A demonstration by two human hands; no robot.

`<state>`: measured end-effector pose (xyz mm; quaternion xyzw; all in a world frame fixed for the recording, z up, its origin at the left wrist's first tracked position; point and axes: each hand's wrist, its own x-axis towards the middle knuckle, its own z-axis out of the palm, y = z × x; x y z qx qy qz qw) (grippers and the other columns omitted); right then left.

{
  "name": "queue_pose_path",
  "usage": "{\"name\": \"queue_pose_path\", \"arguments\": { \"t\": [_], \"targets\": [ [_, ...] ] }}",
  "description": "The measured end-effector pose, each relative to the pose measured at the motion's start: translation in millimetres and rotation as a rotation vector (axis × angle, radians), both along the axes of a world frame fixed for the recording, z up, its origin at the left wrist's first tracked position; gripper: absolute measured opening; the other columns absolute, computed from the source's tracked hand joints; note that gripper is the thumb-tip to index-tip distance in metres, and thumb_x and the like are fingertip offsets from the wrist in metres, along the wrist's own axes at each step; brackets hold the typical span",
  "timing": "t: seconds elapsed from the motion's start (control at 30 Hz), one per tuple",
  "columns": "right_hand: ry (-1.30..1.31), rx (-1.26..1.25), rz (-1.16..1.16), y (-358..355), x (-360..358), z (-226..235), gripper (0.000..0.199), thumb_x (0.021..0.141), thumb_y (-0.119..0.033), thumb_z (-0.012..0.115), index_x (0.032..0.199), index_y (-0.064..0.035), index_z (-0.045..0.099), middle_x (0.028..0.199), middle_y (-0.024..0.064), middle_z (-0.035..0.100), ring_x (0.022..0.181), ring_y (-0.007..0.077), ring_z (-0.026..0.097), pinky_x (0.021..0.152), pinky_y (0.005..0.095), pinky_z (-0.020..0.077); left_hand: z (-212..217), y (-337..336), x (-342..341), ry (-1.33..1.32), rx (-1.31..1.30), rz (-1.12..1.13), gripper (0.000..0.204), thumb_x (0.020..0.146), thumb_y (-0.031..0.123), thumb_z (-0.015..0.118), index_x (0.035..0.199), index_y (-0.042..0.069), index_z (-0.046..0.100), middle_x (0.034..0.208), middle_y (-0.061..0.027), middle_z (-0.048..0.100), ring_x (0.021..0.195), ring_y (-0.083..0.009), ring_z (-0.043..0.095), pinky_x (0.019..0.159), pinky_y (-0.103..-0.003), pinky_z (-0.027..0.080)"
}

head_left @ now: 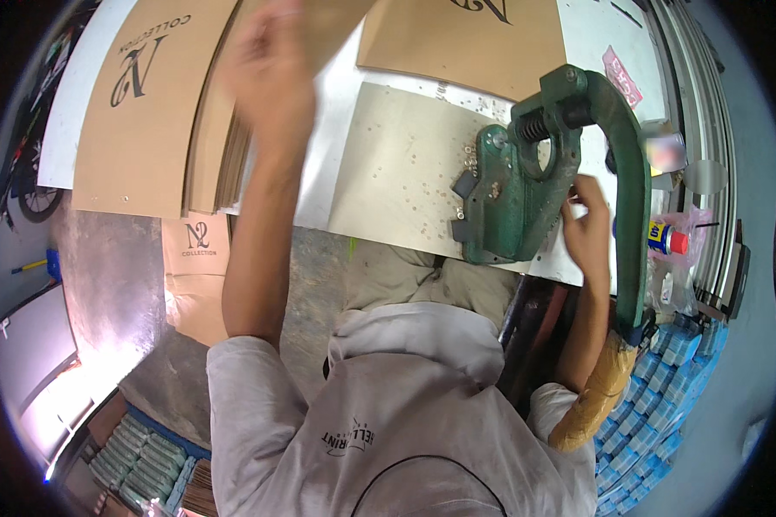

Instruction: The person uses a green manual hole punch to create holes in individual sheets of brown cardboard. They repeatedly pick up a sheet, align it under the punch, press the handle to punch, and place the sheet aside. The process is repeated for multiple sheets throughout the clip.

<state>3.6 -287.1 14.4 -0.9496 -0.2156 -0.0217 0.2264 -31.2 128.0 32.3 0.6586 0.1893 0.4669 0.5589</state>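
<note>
My left hand (272, 82) is raised at the far left of the table, over brown paper bags. It is smeared by motion, so I cannot tell whether it grips the brown bag (332, 21) beside it. My right hand (588, 228) rests at the right side of a green hand press (522, 194), fingers curled in; what they hold, if anything, is hidden. The press's long lever (634, 189) arches over my right forearm, its tape-wrapped handle (595, 392) reaching down by my right sleeve. Several small metal eyelets (470, 161) lie at the press's left edge.
A stack of printed brown bags (147, 112) overhangs the table's left edge; another brown bag (466, 47) lies at the back. A beige board (397, 164) lies left of the press. A spray can (666, 238) and blue packs (664, 388) are at right. Another bag (196, 280) lies on the floor.
</note>
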Motion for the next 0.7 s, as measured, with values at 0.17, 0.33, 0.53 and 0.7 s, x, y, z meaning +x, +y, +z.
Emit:
{"name": "queue_pose_path", "arguments": {
  "t": [0.17,0.33,0.53,0.7],
  "targets": [
    [0.183,0.122,0.066,-3.6,0.2,-42.7,0.04,0.081,0.001,0.071,0.121,0.002,0.067,0.113,0.0144,0.072,0.097,0.0214,0.07,0.087,0.0365,0.0543,60.7,48.8,-99.8,-0.251,-0.301,0.236,0.042,0.108,0.029,0.053,0.136,-0.003,0.058,0.136,-0.0159,0.062,0.12,-0.0267,0.064,0.098,-0.04,0.058],
    [0.289,0.202,0.074,-13.5,11.8,-52.5,0.039,0.082,0.001,0.067,0.121,0.005,0.066,0.112,0.017,0.072,0.101,0.0236,0.07,0.09,0.0364,0.0534,29.8,99.6,-172.8,-0.18,-0.457,0.323,0.032,0.102,0.017,0.066,0.125,-0.006,0.06,0.125,-0.0177,0.065,0.117,-0.0259,0.065,0.092,-0.038,0.059],
    [0.349,0.426,-0.04,-11.0,25.1,-48.5,0.023,0.095,0.002,0.059,0.117,0.0041,0.066,0.109,0.0096,0.072,0.1,0.0146,0.066,0.091,0.0301,0.0506,-6.3,117.0,-211.7,0.072,-0.438,0.261,0.015,0.101,0.011,0.068,0.107,-0.003,0.064,0.1,-0.0119,0.072,0.084,-0.0195,0.072,0.074,-0.028,0.061],
    [0.468,0.701,0.008,5.1,34.1,-47.8,0.02,0.095,-0.001,0.067,0.113,0.0055,0.074,0.1,0.0059,0.075,0.089,0.0109,0.066,0.084,0.0276,0.0525,6.4,104.3,-229.6,0.171,-0.394,0.26,0.015,0.101,0.014,0.069,0.093,0.003,0.064,0.093,-0.0109,0.073,0.079,-0.0143,0.072,0.069,-0.028,0.061]
  ]
}}
